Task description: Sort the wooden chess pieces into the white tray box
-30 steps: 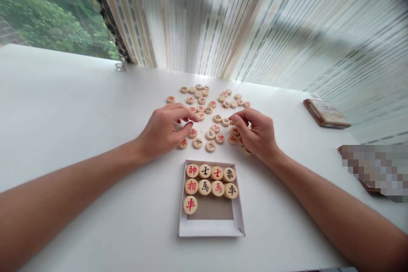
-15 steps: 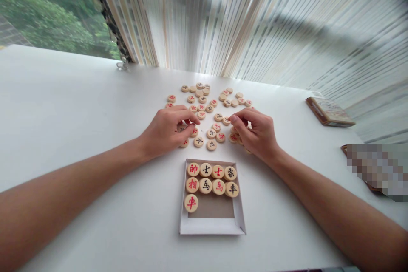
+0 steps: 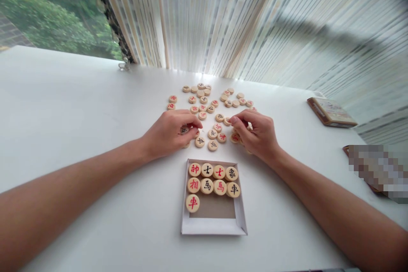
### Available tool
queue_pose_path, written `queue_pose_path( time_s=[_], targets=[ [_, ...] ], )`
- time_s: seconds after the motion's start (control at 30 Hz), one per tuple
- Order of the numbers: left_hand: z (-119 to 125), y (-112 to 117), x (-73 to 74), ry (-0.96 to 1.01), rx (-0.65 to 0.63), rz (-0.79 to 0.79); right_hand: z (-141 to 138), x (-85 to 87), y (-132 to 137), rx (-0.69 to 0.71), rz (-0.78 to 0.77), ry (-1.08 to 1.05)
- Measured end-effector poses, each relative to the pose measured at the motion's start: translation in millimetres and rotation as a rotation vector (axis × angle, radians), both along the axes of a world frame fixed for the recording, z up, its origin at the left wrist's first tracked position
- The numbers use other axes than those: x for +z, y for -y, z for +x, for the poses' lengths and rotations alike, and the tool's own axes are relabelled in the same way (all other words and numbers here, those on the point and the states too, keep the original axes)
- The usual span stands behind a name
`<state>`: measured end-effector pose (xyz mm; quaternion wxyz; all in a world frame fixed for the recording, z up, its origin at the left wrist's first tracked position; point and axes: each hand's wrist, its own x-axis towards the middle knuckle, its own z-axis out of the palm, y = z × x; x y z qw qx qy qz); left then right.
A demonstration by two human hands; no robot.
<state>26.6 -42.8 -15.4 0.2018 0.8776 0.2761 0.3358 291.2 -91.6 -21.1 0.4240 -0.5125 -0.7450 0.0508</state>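
Observation:
My left hand (image 3: 174, 129) hovers low over the left side of a spread of xiangqi pieces, thumb and forefinger curved with a small gap between their tips. A piece with black writing (image 3: 184, 129) shows between them; others lie partly under the hand. My right hand (image 3: 256, 129) is at the right side, its thumb and forefinger tips together beside a round piece (image 3: 227, 121). Whether anything is pinched there is hidden. Nearer me, a shallow white box (image 3: 213, 226) holds two full rows of pieces and a red-lettered piece (image 3: 193, 203) at the left of the third row.
More loose pieces (image 3: 202, 115), some face up and some blank side up, are scattered towards the curtain (image 3: 197, 21). At the right lie a flat brown-edged box (image 3: 331, 112) and a blurred-out item (image 3: 378, 170). A small clear object (image 3: 123, 66) stands at the table's back edge.
My left hand has shifted slightly right and down over the pieces, covering more of a red-lettered one. My right hand stays almost still. The box's contents are the same.

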Motion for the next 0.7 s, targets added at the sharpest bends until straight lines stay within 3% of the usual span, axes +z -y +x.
queue_pose_path(
  time_s=[0.7],
  targets=[
    [-0.2, -0.3, -2.3, -0.032, -0.009, 0.011, -0.1, -0.7, 0.4, 0.022, -0.028, 0.026]
  ],
)
